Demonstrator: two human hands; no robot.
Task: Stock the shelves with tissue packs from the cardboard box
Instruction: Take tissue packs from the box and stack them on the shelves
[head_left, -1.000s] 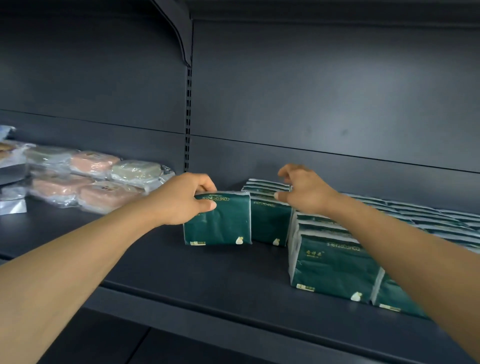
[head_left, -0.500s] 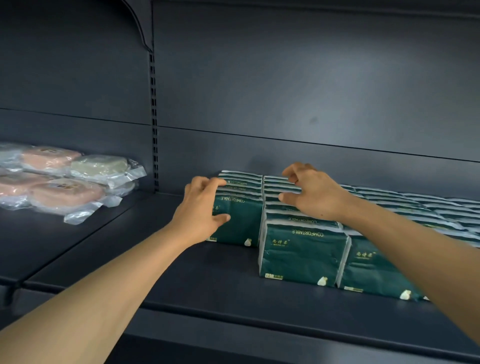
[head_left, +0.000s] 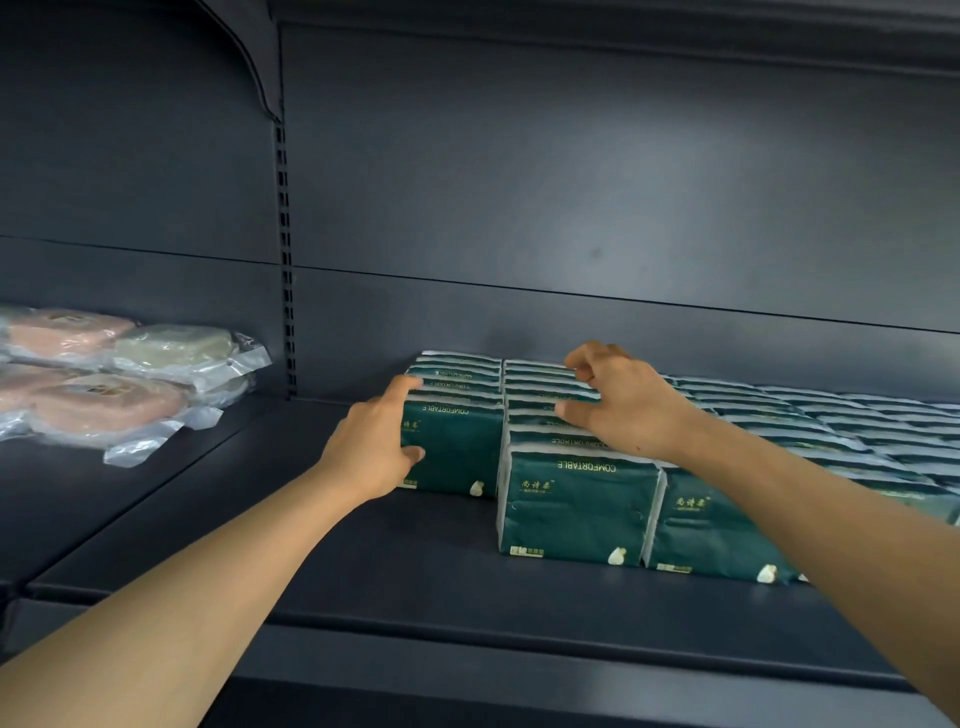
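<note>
- The left hand (head_left: 371, 449) gripped the front green tissue pack (head_left: 457, 449) of the leftmost row, fingers curled over its top left edge and thumb pressed against its front face.
- That pack stood upright on the dark shelf (head_left: 415, 566), touching the packs behind it and set further back than the front of the row to its right.
- The right hand (head_left: 621, 402) hovered over the second row of packs (head_left: 535, 395), fingers bent and spread like a claw, fingertips at or just above the pack tops; whether they touched could not be told, and nothing was held.
- In front of that hand stood another upright green pack (head_left: 576, 506), printed "COMFORTABLE" along its top edge, with one more (head_left: 711, 525) touching it on the right.
- Further rows of packs (head_left: 831, 421) ran off to the right along the shelf, close against each other.
- On the neighbouring shelf to the left lay clear plastic bags (head_left: 119, 379) holding pink and pale green items, stacked in two layers.
- A slotted upright (head_left: 283, 260) separated the two shelf bays.
</note>
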